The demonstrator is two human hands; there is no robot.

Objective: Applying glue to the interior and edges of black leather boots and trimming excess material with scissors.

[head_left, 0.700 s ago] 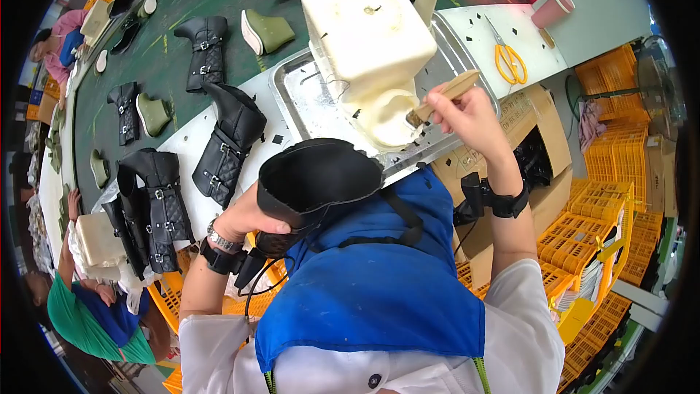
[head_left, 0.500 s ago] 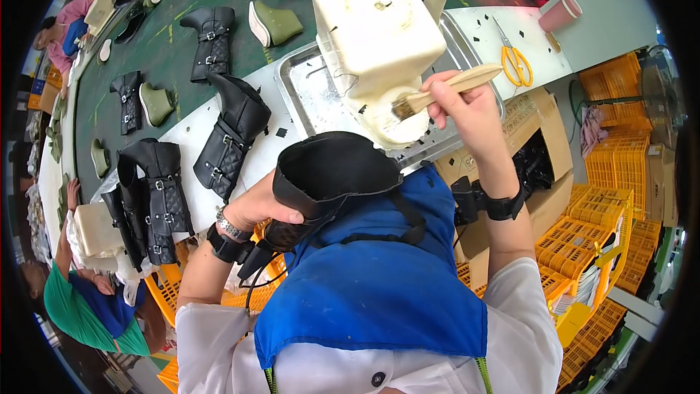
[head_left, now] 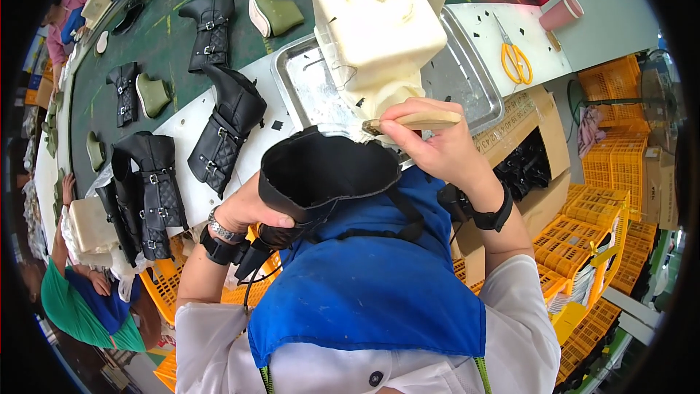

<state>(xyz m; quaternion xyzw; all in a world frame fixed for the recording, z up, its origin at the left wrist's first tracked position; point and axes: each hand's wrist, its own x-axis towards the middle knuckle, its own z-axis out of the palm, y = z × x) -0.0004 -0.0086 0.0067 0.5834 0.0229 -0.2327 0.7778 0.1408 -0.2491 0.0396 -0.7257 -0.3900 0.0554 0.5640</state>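
Observation:
My left hand (head_left: 251,208) grips a black boot (head_left: 332,208) by the side of its shaft, thumb outside, with the wide opening facing up in front of my blue apron. In my right hand (head_left: 434,146) is a wooden-handled brush (head_left: 430,120), held between thumb and fingers. Its bristle end is at the far rim of the boot's opening; whether it touches cannot be made out. Just beyond stands an upturned cream plastic jug (head_left: 379,22), its lower mouth partly hidden by my right hand. Beneath the jug lies a metal tray (head_left: 477,76).
Yellow-handled scissors (head_left: 515,62) and a pink cup (head_left: 561,12) sit at the right. Black buckled boots (head_left: 222,128) and green boots (head_left: 277,13) stand or lie on the green belt and white table edge. Yellow crates (head_left: 576,241) and a cardboard box (head_left: 550,128) flank my right. Co-workers are at left.
My right hand has carried the brush from the jug's mouth down and left to the boot's rim. The boot in my left hand has shifted slightly left.

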